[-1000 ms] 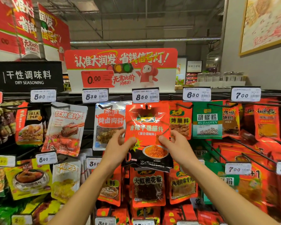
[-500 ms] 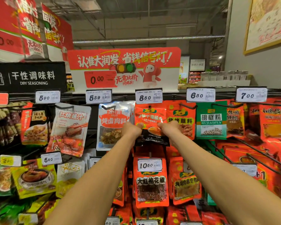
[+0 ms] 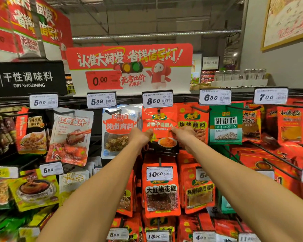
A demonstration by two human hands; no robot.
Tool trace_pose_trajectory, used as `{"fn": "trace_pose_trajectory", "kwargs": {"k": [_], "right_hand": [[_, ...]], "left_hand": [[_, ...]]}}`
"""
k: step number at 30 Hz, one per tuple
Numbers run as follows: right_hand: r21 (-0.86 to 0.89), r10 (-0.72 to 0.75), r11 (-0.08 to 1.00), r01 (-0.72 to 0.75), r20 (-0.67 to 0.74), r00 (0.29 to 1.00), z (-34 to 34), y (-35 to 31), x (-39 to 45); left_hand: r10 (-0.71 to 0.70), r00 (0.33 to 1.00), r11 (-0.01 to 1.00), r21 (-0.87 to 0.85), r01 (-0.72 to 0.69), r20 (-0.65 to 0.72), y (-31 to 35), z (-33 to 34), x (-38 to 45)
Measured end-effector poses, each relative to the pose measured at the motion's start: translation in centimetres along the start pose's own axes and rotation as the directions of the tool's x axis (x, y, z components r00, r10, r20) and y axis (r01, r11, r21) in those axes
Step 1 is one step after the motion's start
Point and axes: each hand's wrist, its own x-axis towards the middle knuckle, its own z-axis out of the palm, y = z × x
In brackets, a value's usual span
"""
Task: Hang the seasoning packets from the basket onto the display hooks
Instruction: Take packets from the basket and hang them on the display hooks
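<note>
A red and black seasoning packet (image 3: pixel 160 119) hangs flat under the 8.50 price tag (image 3: pixel 157 100), its top hole on the display hook (image 3: pixel 158 110). My left hand (image 3: pixel 141 136) pinches the packet's left edge at mid-height. My right hand (image 3: pixel 184 135) pinches its right edge at the same height. Both arms reach straight forward from the bottom of the view. The fingers behind the packet are hidden, and the basket is out of view.
Rows of hooks carry other packets: a clear stew-spice packet (image 3: pixel 120 130) to the left, a red dipping-spice packet (image 3: pixel 193 119) and a green pepper-powder packet (image 3: pixel 225 124) to the right, a red peppercorn packet (image 3: pixel 161 191) below. Bare black hooks (image 3: pixel 276 156) jut out at the right.
The packet has gone from held in front of the shelf to hanging flat on the hook under the 8.50 tag. Both hands followed it forward and stay at its edges.
</note>
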Motion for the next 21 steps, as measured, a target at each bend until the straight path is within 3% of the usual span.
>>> {"fn": "trace_pose_trajectory", "kwargs": {"k": [4, 8, 13, 21], "right_hand": [[0.039, -0.039, 0.998, 0.039, -0.011, 0.999, -1.3, 1.5, -1.4], [0.307, -0.068, 0.951, 0.043, 0.073, 0.995, -3.5, 1.6, -4.0], [0.428, -0.167, 0.902, 0.060, 0.215, 0.962, -7.9, 2.1, -8.9], [0.464, -0.186, 0.885, 0.023, 0.309, 0.933, -14.1, 10.6, -13.5]], "left_hand": [[0.078, 0.997, 0.996, 0.031, -0.078, 0.013, -0.4, -1.1, -2.6], [0.201, 0.978, 0.976, -0.078, -0.205, -0.051, -0.1, -2.2, -5.6], [0.143, 0.985, 0.902, -0.424, -0.088, 0.098, -0.2, -3.5, -9.8], [0.008, 0.984, 0.832, -0.547, 0.092, 0.177, -5.8, -1.1, -18.9]]}}
